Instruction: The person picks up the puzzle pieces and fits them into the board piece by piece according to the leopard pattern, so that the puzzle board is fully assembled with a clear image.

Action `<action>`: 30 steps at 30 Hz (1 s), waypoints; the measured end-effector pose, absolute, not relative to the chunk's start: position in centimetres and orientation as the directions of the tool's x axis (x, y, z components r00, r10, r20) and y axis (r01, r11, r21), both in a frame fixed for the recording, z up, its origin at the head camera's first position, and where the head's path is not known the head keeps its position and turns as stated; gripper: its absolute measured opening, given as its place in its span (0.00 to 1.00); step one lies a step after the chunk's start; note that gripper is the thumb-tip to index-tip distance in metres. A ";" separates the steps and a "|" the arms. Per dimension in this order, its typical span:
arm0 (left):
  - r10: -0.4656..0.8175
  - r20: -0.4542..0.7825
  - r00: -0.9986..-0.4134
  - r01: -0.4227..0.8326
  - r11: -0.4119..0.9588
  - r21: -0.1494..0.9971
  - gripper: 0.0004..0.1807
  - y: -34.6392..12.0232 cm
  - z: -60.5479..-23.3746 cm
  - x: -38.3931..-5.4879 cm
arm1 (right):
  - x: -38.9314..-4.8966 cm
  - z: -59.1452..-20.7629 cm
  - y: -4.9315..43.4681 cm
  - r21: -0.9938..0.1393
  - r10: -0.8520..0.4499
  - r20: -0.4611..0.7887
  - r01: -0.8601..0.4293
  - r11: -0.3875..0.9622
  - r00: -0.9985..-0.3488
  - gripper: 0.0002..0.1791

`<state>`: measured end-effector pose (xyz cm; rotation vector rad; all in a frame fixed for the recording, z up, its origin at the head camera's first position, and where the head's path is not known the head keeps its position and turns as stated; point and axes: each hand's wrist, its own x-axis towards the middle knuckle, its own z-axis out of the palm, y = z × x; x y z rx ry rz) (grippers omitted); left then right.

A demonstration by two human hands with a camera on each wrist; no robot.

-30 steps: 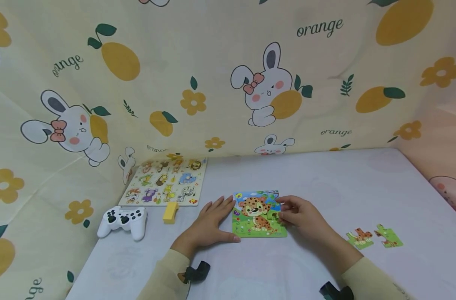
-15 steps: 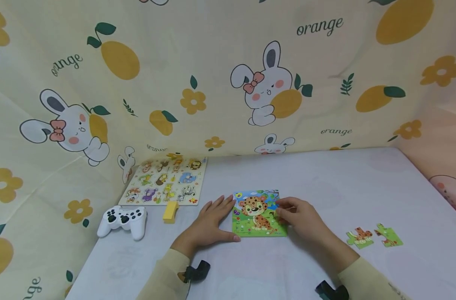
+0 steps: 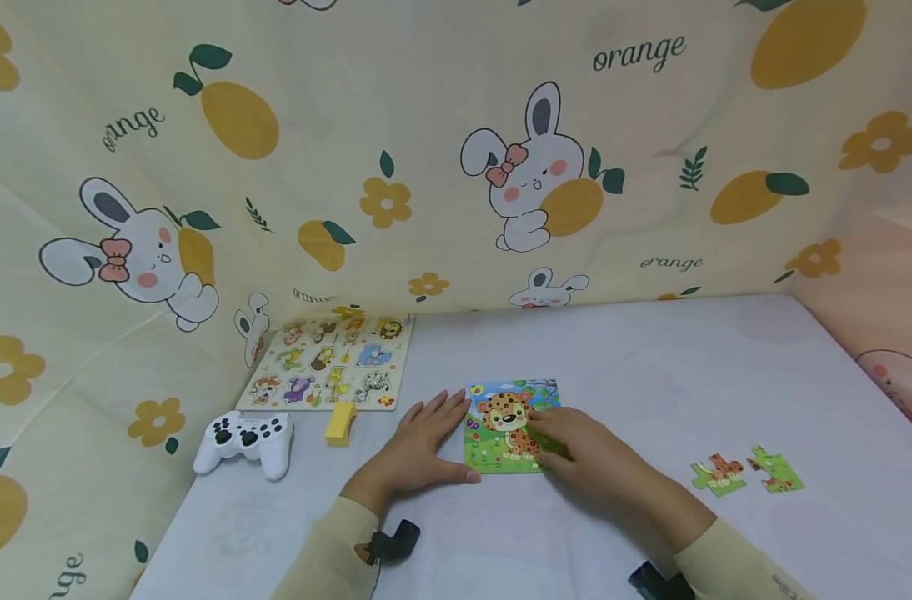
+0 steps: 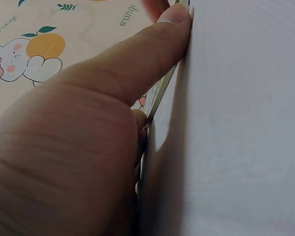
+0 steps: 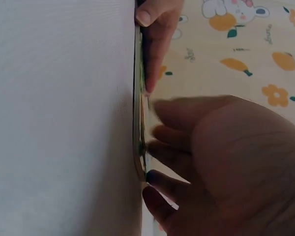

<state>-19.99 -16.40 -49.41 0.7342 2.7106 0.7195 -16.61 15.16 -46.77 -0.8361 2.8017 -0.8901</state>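
A square leopard jigsaw puzzle [image 3: 493, 454] lies flat on the white table, its right side partly hidden by fingers. My left hand [image 3: 426, 454] is spread at its left, fingertips at the left edge and thumb along the lower left corner. The left wrist view shows that thumb [image 4: 152, 54] against the board's thin edge. My right hand [image 3: 598, 454] reaches over the right side, its fingertips on the picture around the leopard's body. Seen from the right wrist, the fingers [image 5: 172, 152] are loosely bent with the tips at the board's face, and no loose piece shows between them.
Two loose jigsaw pieces, one leopard-patterned [image 3: 720, 475] and one mostly green [image 3: 779, 471], lie to the right. At the left are a white game controller [image 3: 244, 444], a yellow block [image 3: 340, 425] and an animal puzzle board [image 3: 328, 367] near the patterned cloth backdrop [image 3: 426, 125].
My right hand has moved left from the puzzle's right edge onto its picture, covering more of the leopard's body. My left hand stays in place.
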 end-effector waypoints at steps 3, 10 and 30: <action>0.529 -0.091 -0.844 0.413 0.749 0.518 0.65 -16.5 -49.3 -20.0 | -16.4 -46.6 15.0 -0.491 -0.560 0.028 -0.500 0.714 -0.828 0.28; 0.528 -0.082 -0.845 0.412 0.742 0.529 0.65 -16.7 -49.2 -20.0 | -16.1 -46.4 14.7 -0.465 -0.555 -0.026 -0.482 0.743 -0.831 0.34; 0.532 -0.091 -0.842 0.410 0.741 0.532 0.66 -16.5 -49.3 -19.9 | -16.2 -47.1 16.2 -0.765 -0.424 0.064 -0.317 0.560 -0.903 0.32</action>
